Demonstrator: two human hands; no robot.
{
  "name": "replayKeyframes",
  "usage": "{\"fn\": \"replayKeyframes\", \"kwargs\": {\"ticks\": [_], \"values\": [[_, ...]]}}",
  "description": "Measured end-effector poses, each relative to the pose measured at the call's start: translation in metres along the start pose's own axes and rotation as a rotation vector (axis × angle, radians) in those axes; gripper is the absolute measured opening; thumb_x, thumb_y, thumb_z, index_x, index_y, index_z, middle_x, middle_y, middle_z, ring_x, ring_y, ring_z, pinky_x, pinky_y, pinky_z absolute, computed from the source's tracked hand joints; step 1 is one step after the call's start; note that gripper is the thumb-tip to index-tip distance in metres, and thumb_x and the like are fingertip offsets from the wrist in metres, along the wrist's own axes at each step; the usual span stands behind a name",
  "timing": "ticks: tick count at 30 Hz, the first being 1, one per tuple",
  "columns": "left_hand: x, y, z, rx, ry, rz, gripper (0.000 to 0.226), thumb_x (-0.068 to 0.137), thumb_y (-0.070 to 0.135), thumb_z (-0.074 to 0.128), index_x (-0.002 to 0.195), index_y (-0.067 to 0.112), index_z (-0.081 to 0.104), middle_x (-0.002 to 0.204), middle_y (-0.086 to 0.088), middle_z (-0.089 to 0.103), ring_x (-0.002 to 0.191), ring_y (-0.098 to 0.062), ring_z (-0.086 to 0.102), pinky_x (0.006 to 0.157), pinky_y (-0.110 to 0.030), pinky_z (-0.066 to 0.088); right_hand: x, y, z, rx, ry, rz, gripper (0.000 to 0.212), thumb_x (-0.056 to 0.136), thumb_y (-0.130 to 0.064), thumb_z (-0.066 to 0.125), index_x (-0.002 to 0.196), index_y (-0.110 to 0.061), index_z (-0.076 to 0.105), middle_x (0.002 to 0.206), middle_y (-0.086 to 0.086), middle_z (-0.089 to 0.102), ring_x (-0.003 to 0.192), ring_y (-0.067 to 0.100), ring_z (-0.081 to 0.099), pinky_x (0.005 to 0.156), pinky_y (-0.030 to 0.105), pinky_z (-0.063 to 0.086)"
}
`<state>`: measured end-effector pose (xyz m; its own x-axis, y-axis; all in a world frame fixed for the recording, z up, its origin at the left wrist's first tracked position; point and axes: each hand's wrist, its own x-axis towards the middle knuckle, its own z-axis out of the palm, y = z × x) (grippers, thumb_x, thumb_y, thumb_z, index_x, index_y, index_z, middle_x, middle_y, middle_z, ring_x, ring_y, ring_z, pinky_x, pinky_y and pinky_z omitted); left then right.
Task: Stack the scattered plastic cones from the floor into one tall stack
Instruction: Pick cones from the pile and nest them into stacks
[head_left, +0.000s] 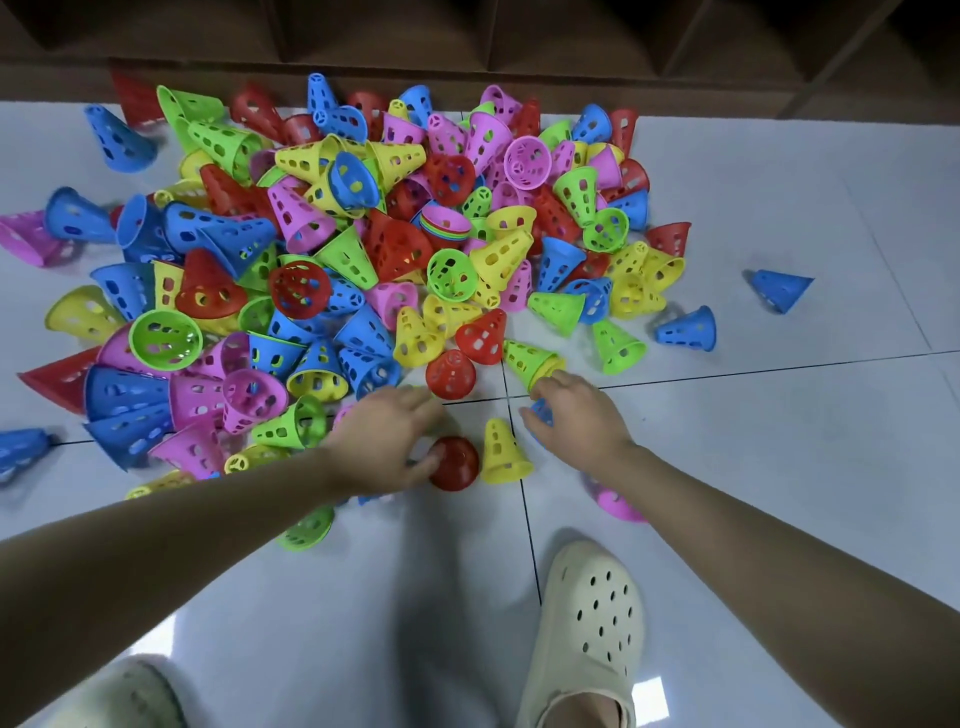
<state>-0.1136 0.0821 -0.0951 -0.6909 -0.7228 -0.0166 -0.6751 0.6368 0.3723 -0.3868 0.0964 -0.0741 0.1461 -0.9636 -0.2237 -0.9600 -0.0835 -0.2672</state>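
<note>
The left hand (387, 441) is closing on a red cone (454, 463); the right hand (576, 415) is seemingly cupping a blue cone (543, 410), mostly hidden. A yellow cone (503, 453) is standing between the hands, so nesting each squarely, rim down, should be keeping the stack straight.

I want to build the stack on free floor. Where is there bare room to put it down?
Bare tile lies right of the right hand, between the lone blue cone and the cream shoe. Another free patch is near you, between both forearms, below the yellow cone. The pile ahead is crowded, and loose cones lie under the left hand.
</note>
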Motion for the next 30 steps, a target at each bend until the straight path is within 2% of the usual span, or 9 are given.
{"fn": "replayKeyframes", "kwargs": {"ticks": [2, 5, 10, 13, 17, 21, 24, 27, 30], "values": [[-0.001, -0.013, -0.008, 0.063, 0.086, -0.093, 0.04, 0.083, 0.039, 0.058, 0.111, 0.011, 0.061, 0.097, -0.006, 0.058, 0.085, -0.029, 0.059, 0.073, -0.036, 0.048, 0.001, -0.02, 0.009, -0.038, -0.111, 0.027, 0.037, 0.095, -0.042, 0.057, 0.111, -0.009, 0.064, 0.109, 0.011, 0.064, 0.1, 0.034, 0.063, 0.078, 0.039, 0.05], [0.0, -0.033, -0.01, 0.089, -0.014, -0.284, 0.051, 0.087, 0.039, 0.068, 0.129, 0.013, 0.058, 0.112, -0.009, 0.058, 0.1, -0.034, 0.058, 0.081, -0.044, 0.051, 0.001, -0.039, 0.026, -0.059, -0.284, 0.138, 0.045, 0.095, -0.05, 0.053, 0.107, -0.008, 0.058, 0.111, 0.014, 0.062, 0.102, 0.035, 0.061, 0.07, 0.036, 0.044], [0.002, -0.035, -0.01, 0.077, -0.086, -0.268, 0.048, 0.091, 0.046, 0.064, 0.135, 0.025, 0.061, 0.113, -0.004, 0.063, 0.104, -0.029, 0.057, 0.088, -0.041, 0.047, 0.002, -0.048, 0.036, 0.251, -0.436, 0.386, 0.036, 0.091, -0.047, 0.058, 0.07, -0.02, 0.047, 0.072, -0.003, 0.052, 0.077, 0.023, 0.056, 0.058, 0.028, 0.037], [0.004, -0.028, -0.007, 0.071, -0.102, -0.251, 0.049, 0.09, 0.043, 0.066, 0.135, 0.024, 0.061, 0.113, -0.003, 0.064, 0.105, -0.028, 0.057, 0.089, -0.04, 0.044, 0.004, -0.048, 0.036, 0.402, -0.42, 0.441, 0.036, 0.084, -0.039, 0.065, 0.062, -0.02, 0.043, 0.061, -0.005, 0.046, 0.059, 0.014, 0.049, 0.05, 0.027, 0.031], [0.005, -0.025, -0.004, 0.036, -0.089, -0.245, 0.043, 0.088, 0.042, 0.069, 0.125, 0.022, 0.065, 0.113, -0.002, 0.064, 0.107, -0.027, 0.058, 0.09, -0.04, 0.044, -0.004, -0.044, 0.025, 0.652, -0.315, 0.476, 0.033, 0.08, -0.03, 0.074, 0.066, -0.02, 0.045, 0.064, -0.006, 0.043, 0.057, 0.01, 0.044, 0.049, 0.022, 0.031], [0.002, -0.02, -0.011, -0.078, 0.003, -0.226, 0.043, 0.088, 0.052, 0.053, 0.108, 0.017, 0.066, 0.097, 0.0, 0.062, 0.091, -0.024, 0.059, 0.079, -0.038, 0.049, -0.019, -0.035, 0.016, 0.935, -0.09, 0.471, 0.025, 0.078, -0.029, 0.079, 0.087, -0.022, 0.057, 0.088, -0.003, 0.067, 0.081, 0.015, 0.063, 0.068, 0.026, 0.047], [-0.003, -0.01, -0.024, -0.204, 0.086, -0.245, 0.039, 0.093, 0.048, 0.06, 0.115, 0.016, 0.061, 0.103, 0.0, 0.065, 0.088, -0.018, 0.059, 0.079, -0.035, 0.048, -0.03, -0.028, 0.005, 0.988, 0.111, 0.393, 0.029, 0.076, -0.023, 0.08, 0.095, -0.024, 0.059, 0.097, -0.002, 0.073, 0.091, 0.014, 0.069, 0.081, 0.031, 0.054], [-0.009, 0.001, -0.034, -0.311, 0.114, -0.221, 0.04, 0.093, 0.053, 0.056, 0.115, 0.02, 0.057, 0.099, 0.004, 0.065, 0.082, -0.013, 0.057, 0.073, -0.032, 0.045, -0.037, -0.02, -0.007, 0.971, 0.291, 0.36, 0.033, 0.08, -0.014, 0.081, 0.103, -0.021, 0.057, 0.103, -0.004, 0.071, 0.095, 0.011, 0.068, 0.083, 0.026, 0.054], [-0.014, 0.011, -0.035, -0.312, 0.099, -0.164, 0.043, 0.09, 0.056, 0.053, 0.111, 0.019, 0.058, 0.09, 0.001, 0.064, 0.083, -0.017, 0.058, 0.071, -0.034, 0.047, -0.043, -0.013, -0.012, 0.923, 0.413, 0.312, 0.037, 0.082, -0.01, 0.079, 0.109, -0.02, 0.055, 0.106, -0.01, 0.067, 0.095, 0.004, 0.064, 0.087, 0.018, 0.05]]}}
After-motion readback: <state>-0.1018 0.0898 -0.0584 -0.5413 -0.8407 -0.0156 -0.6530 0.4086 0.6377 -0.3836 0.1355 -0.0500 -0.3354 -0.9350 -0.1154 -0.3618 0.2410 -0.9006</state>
